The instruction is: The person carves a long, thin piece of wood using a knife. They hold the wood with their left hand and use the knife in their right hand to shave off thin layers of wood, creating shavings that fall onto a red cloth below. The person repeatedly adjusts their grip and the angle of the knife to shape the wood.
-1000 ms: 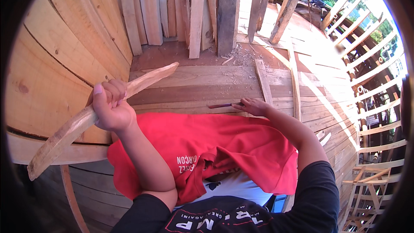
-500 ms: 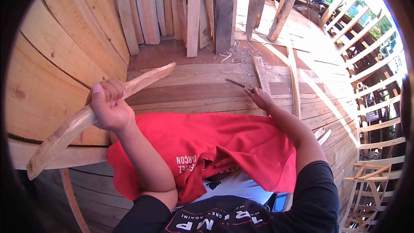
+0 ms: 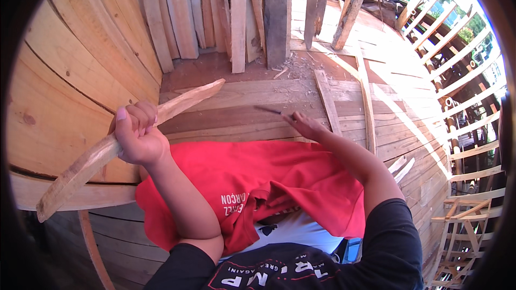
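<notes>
My left hand (image 3: 141, 133) is closed around the middle of a curved strip of pale wood (image 3: 188, 101), holding it aslant beside the plank wall. One end points up and away to the right, the other down to the left. In my right hand (image 3: 303, 125) is a knife (image 3: 267, 109), its thin dark blade pointing left and smeared by motion. Blade and wood strip are apart. A red cloth (image 3: 199, 164) with white lettering lies over my lap, beneath both forearms.
A curved wall of planks (image 3: 64, 91) rises close on the left. Upright boards (image 3: 185, 16) and a dark post (image 3: 276, 19) stand ahead. Wood shavings (image 3: 301, 67) and loose battens (image 3: 328, 99) lie on the plank floor (image 3: 400, 139). Slatted framing (image 3: 467, 129) runs along the right.
My right hand and the knife have moved left, toward the wood strip. My left hand still grips the strip in nearly the same place.
</notes>
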`<state>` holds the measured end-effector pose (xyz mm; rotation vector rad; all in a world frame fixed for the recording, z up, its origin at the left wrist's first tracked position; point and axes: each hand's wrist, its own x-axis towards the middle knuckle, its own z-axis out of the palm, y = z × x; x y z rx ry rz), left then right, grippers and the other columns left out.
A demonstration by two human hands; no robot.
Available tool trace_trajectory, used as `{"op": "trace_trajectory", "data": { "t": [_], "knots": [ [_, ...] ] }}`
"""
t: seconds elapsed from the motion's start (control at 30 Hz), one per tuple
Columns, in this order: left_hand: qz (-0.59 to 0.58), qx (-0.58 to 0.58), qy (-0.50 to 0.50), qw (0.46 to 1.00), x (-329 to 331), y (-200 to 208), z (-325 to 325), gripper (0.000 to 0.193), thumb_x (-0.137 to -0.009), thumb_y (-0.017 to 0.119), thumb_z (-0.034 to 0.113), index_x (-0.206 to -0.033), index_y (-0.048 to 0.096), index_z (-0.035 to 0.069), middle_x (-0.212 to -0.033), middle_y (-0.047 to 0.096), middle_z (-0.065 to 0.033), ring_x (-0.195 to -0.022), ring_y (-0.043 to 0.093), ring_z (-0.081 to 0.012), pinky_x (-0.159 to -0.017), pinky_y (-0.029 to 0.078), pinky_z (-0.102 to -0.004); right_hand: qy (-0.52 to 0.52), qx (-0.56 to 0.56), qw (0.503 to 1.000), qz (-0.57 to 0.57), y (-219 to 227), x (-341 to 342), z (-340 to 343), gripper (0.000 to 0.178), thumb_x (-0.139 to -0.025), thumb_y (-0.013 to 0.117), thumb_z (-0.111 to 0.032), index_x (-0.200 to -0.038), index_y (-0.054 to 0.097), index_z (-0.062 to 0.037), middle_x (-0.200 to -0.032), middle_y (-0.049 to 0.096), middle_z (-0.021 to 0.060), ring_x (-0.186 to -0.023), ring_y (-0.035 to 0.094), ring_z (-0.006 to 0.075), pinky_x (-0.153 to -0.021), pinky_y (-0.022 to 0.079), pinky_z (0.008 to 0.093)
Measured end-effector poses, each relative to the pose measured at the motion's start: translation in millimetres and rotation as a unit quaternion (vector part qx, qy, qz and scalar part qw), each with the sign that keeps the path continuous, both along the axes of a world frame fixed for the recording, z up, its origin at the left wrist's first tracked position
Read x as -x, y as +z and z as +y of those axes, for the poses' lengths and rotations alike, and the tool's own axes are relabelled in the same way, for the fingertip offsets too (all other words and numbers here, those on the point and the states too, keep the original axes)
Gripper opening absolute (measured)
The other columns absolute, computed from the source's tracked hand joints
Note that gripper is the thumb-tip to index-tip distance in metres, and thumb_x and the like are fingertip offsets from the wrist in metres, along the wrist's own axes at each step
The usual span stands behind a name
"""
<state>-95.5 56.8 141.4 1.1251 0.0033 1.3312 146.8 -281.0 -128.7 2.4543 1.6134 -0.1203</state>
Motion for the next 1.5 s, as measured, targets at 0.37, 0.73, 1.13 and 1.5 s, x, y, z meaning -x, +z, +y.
{"op": "trace_trajectory", "data": {
  "t": [0.37,0.73,1.13,1.5],
  "knots": [
    [-0.012,0.018,0.028,0.999,1.7,-1.9,9.0,0.043,-0.091,0.043,0.013,-0.055,0.02,0.016,-0.048,0.019,0.0029,-0.044,0.018,-0.0104,-0.047,0.022,-0.0287,-0.028,-0.103,0.994,-0.026,-18.0,5.8,56.4,0.066,-0.091,0.044,-0.007,-0.153,0.025,-0.0174,-0.104,0.052,0.0175,-0.085,0.063,0.031,-0.068,0.057,0.0413],
    [0.001,0.005,0.021,1.0,6.6,-2.7,14.0,0.042,-0.093,0.041,0.016,-0.058,0.018,0.016,-0.051,0.017,0.0022,-0.046,0.017,-0.0115,-0.049,0.022,-0.0297,-0.023,-0.136,0.987,-0.081,-39.2,-8.9,112.7,0.057,-0.093,0.045,-0.012,-0.149,0.033,-0.0105,-0.1,0.055,0.0188,-0.085,0.065,0.0329,-0.061,0.059,0.0396],
    [-0.015,0.009,0.018,1.0,8.4,-2.3,17.8,0.043,-0.093,0.043,0.014,-0.057,0.019,0.016,-0.049,0.018,0.0029,-0.045,0.018,-0.0105,-0.047,0.022,-0.0291,0.107,-0.06,0.992,0.006,-15.1,-4.5,61.5,0.065,-0.09,0.045,-0.006,-0.152,0.024,-0.0084,-0.106,0.053,0.0189,-0.087,0.065,0.032,-0.071,0.057,0.0385],
    [-0.021,0.026,0.0,0.999,2.1,-0.9,8.1,0.042,-0.092,0.043,0.015,-0.057,0.02,0.016,-0.05,0.018,0.0028,-0.045,0.017,-0.0107,-0.048,0.022,-0.0291,-0.017,-0.056,0.997,0.051,5.3,-38.5,-46.3,0.068,-0.091,0.04,0.0,-0.154,0.02,-0.0158,-0.116,0.05,0.0192,-0.101,0.06,0.0342,-0.085,0.054,0.0429]
  ]
}}
